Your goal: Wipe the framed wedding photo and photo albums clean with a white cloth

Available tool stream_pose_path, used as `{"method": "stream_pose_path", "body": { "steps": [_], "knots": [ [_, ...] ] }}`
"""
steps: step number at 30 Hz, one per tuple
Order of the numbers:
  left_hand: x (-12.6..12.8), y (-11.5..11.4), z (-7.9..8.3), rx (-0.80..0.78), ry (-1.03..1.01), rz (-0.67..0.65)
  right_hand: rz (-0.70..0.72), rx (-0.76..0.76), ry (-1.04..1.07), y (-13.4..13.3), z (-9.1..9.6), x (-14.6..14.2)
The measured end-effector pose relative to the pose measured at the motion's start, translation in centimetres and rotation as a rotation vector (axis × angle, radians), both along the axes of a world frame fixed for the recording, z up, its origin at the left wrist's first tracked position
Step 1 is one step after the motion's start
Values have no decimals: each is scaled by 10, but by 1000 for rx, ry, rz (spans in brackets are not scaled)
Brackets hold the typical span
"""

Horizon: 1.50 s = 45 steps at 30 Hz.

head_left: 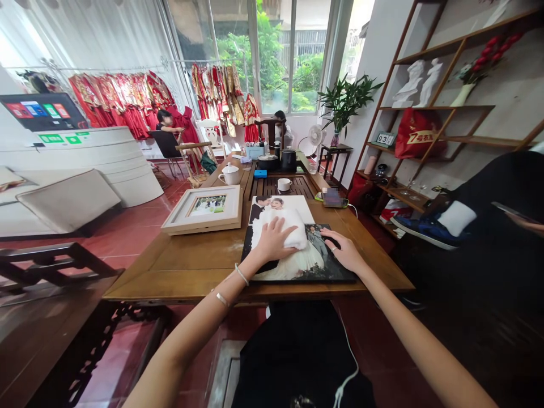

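White cloth (pixel 297 231) sits pressed under the left hand (pixel 272 241), grip flat and spread, mid-way up the wedding print (pixel 325 267) on the counter (pixel 191 266), while the right hand (pixel 346 250) rests open on its edge, so wiping looks roughly half done.

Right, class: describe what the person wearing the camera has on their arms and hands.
Both forearms are bare, with no sleeves in view. Behind the left hand sit two thin silvery bangles, one at the wrist, one farther up the forearm. The right hand wears a ring on one finger.
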State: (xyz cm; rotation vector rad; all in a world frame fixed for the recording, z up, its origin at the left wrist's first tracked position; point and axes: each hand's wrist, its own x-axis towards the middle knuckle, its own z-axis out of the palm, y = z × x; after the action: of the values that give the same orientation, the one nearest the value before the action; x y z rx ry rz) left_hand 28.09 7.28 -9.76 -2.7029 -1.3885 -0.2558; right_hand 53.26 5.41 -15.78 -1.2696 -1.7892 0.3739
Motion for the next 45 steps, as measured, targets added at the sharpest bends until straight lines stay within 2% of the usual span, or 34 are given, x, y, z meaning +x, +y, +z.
{"method": "stream_pose_path", "body": {
  "steps": [5, 9, 12, 14, 17, 20, 29, 36, 40, 45],
  "knots": [
    [-1, -55, 0, -23, -38, -60, -7, -9, -7, 0, 0, 0],
    [3, -102, -6, -51, -70, -109, 2, -5, -7, -1, 1, -1],
    [8, -123, -14, -33, -77, -124, 2, 1, -1, -1, 1, 0],
    [11, -127, -17, -12, -89, -127, 1, 2, -3, -1, 1, 0],
    [15, -120, -19, 9, -126, -132, 6, 8, -7, -1, 1, 0],
    [21, -104, -14, 39, -126, -120, 9, 10, -10, -1, 1, 0],
    [46, -30, 6, -13, 14, -22, -13, 6, -24, 1, 0, 1],
    [63, 10, 16, -71, -37, 42, -37, -5, -14, 2, -3, 3],
    [67, 13, 11, -48, -50, 66, -33, 6, -9, 2, -4, 3],
    [65, -17, 2, 15, -52, 46, -24, 3, -6, 3, -5, 3]
  ]
}}
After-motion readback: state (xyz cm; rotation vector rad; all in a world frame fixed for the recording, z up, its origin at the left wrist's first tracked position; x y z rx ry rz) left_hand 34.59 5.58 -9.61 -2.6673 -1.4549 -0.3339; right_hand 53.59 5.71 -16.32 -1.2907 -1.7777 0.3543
